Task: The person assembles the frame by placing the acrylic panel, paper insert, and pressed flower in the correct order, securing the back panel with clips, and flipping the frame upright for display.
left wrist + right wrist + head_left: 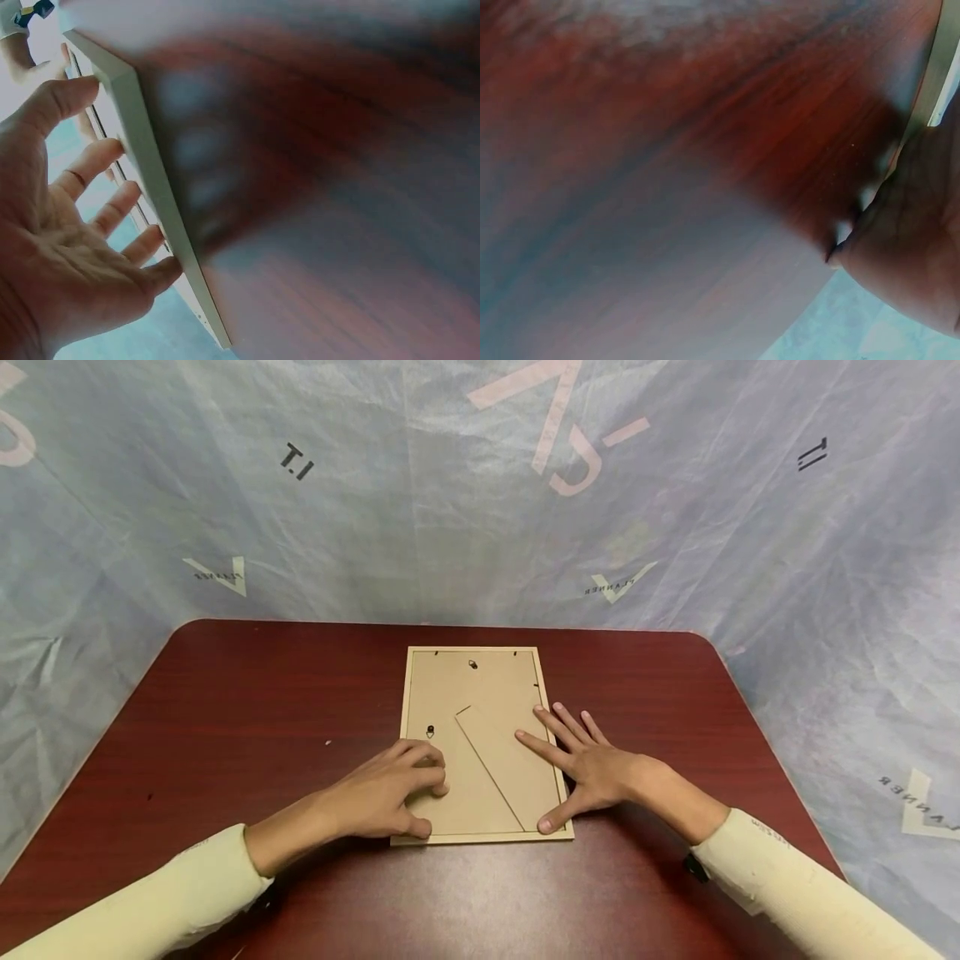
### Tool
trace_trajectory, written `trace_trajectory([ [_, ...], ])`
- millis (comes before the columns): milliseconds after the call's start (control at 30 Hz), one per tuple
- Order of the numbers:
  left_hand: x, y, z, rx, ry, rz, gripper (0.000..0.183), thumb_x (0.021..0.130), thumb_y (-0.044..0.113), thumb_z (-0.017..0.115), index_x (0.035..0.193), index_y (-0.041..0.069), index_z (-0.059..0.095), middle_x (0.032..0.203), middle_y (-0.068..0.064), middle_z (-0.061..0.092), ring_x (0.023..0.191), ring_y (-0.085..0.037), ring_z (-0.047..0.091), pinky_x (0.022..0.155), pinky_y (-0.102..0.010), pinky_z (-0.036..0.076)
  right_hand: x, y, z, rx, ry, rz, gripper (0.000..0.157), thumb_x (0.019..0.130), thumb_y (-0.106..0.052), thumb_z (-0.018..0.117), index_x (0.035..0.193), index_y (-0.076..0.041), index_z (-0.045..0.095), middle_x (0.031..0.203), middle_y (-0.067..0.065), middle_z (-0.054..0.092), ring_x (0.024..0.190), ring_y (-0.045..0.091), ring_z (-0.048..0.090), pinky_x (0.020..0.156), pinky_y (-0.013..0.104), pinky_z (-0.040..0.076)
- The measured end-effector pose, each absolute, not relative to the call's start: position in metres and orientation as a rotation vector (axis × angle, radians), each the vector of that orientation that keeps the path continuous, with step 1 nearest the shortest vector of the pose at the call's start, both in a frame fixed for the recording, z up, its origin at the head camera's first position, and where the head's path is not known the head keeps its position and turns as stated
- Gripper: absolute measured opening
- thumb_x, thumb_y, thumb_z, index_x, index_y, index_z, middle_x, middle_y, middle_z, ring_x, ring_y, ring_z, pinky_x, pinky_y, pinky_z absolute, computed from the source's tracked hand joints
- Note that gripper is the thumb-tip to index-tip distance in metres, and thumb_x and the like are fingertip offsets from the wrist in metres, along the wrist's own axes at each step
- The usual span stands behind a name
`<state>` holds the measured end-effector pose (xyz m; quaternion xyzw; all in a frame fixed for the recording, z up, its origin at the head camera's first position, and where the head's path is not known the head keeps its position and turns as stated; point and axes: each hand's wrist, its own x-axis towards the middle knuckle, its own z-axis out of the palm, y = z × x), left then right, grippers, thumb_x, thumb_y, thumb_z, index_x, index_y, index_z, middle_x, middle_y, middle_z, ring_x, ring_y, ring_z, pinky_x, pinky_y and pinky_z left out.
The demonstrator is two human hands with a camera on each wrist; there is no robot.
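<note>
A picture frame (pixel 491 693) with a pale wooden rim lies back side up on the table. Its back board bears a slanted stand flap (pixel 498 764), two small hanging hooks and dark tabs along the edges. On the near left corner area rests my left hand (pixel 390 785), fingers slightly bent, thumb by the near edge. In the left wrist view, the fingertips of that hand touch the board just inside the rim (pixel 161 180). My right hand (pixel 600 770) lies spread across the right edge, its thumb on the near right corner. The right wrist view shows only part of this hand (pixel 915 232).
The dark red wooden table (pixel 277 710) has rounded far corners. Grey-blue printed sheeting (pixel 420 527) hangs behind it and at both sides. A tiny white speck (pixel 327 742) lies left of the frame.
</note>
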<state>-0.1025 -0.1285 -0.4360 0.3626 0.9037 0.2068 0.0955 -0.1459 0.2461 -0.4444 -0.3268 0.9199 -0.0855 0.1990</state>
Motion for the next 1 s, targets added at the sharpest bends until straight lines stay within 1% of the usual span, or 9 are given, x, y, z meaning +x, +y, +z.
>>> trace_trajectory([
  [100, -0.105, -0.126, -0.433, 0.983, 2.643, 0.650, 0.032, 0.079, 0.027, 0.094, 0.101, 0.029, 0.072, 0.143, 0.002, 0.061, 0.147, -0.035, 0.052, 0.123, -0.065, 0.046, -0.146, 0.245, -0.443, -0.921, 2.569, -0.241, 0.136, 0.080, -0.085, 0.085, 0.183, -0.036, 0.012, 0.192, 0.012, -0.012, 0.177, 0.047, -0.014, 0.137, 0.078, -0.008],
  [200, -0.106, -0.121, -0.430, 0.876, 2.615, 0.682, 0.036, 0.075, 0.024, 0.097, 0.097, 0.030, 0.069, 0.143, 0.001, 0.058, 0.150, -0.038, 0.047, 0.127, -0.069, 0.039, -0.146, 0.244, -0.441, -0.929, 2.565, -0.250, 0.136, 0.080, -0.083, 0.086, 0.184, -0.034, 0.012, 0.192, 0.014, -0.011, 0.177, 0.049, -0.013, 0.137, 0.078, -0.007],
  [233, -0.106, -0.119, -0.430, 0.841, 2.609, 0.687, 0.038, 0.073, 0.024, 0.098, 0.096, 0.030, 0.069, 0.144, 0.000, 0.057, 0.149, -0.039, 0.045, 0.127, -0.069, 0.038, -0.146, 0.244, -0.441, -0.930, 2.563, -0.246, 0.137, 0.080, -0.083, 0.087, 0.184, -0.034, 0.012, 0.192, 0.014, -0.012, 0.177, 0.049, -0.013, 0.137, 0.078, -0.007],
  [333, -0.108, -0.113, -0.426, 0.749, 2.600, 0.695, 0.043, 0.068, 0.020, 0.102, 0.095, 0.030, 0.069, 0.142, -0.003, 0.053, 0.143, -0.040, 0.043, 0.123, -0.066, 0.038, -0.146, 0.244, -0.442, -0.935, 2.563, -0.246, 0.138, 0.080, -0.082, 0.087, 0.184, -0.033, 0.011, 0.192, 0.014, -0.011, 0.177, 0.050, -0.012, 0.137, 0.079, -0.006],
  [433, -0.110, -0.108, -0.422, 0.676, 2.598, 0.675, 0.049, 0.063, 0.017, 0.104, 0.094, 0.031, 0.069, 0.140, -0.004, 0.048, 0.134, -0.040, 0.040, 0.115, -0.060, 0.039, -0.146, 0.245, -0.444, -0.936, 2.561, -0.248, 0.138, 0.080, -0.082, 0.088, 0.184, -0.033, 0.011, 0.192, 0.015, -0.011, 0.177, 0.050, -0.012, 0.136, 0.079, -0.006],
  [567, -0.113, -0.103, -0.417, 0.622, 2.598, 0.631, 0.055, 0.057, 0.013, 0.104, 0.090, 0.032, 0.065, 0.133, -0.004, 0.044, 0.131, -0.041, 0.037, 0.111, -0.057, 0.037, -0.146, 0.245, -0.445, -0.934, 2.562, -0.250, 0.137, 0.080, -0.081, 0.088, 0.184, -0.033, 0.011, 0.192, 0.015, -0.010, 0.177, 0.049, -0.013, 0.136, 0.079, -0.006],
  [700, -0.115, -0.100, -0.415, 0.591, 2.594, 0.597, 0.057, 0.055, 0.011, 0.104, 0.090, 0.031, 0.064, 0.130, -0.004, 0.043, 0.131, -0.041, 0.037, 0.113, -0.058, 0.036, -0.145, 0.244, -0.444, -0.930, 2.562, -0.255, 0.137, 0.080, -0.082, 0.088, 0.184, -0.034, 0.012, 0.192, 0.015, -0.010, 0.177, 0.049, -0.014, 0.136, 0.079, -0.007],
  [833, -0.117, -0.100, -0.413, 0.591, 2.581, 0.567, 0.056, 0.057, 0.010, 0.106, 0.091, 0.031, 0.065, 0.130, -0.003, 0.043, 0.131, -0.039, 0.036, 0.110, -0.055, 0.037, -0.144, 0.245, -0.442, -0.938, 2.559, -0.269, 0.136, 0.080, -0.083, 0.086, 0.183, -0.034, 0.012, 0.192, 0.015, -0.010, 0.177, 0.049, -0.014, 0.136, 0.079, -0.008],
  [1000, -0.121, -0.102, -0.407, 0.644, 2.553, 0.538, 0.054, 0.061, 0.015, 0.108, 0.094, 0.033, 0.069, 0.131, -0.002, 0.045, 0.127, -0.035, 0.039, 0.103, -0.053, 0.045, -0.145, 0.247, -0.442, -0.946, 2.558, -0.284, 0.136, 0.081, -0.083, 0.086, 0.183, -0.035, 0.012, 0.192, 0.015, -0.009, 0.176, 0.050, -0.013, 0.136, 0.080, -0.007],
])
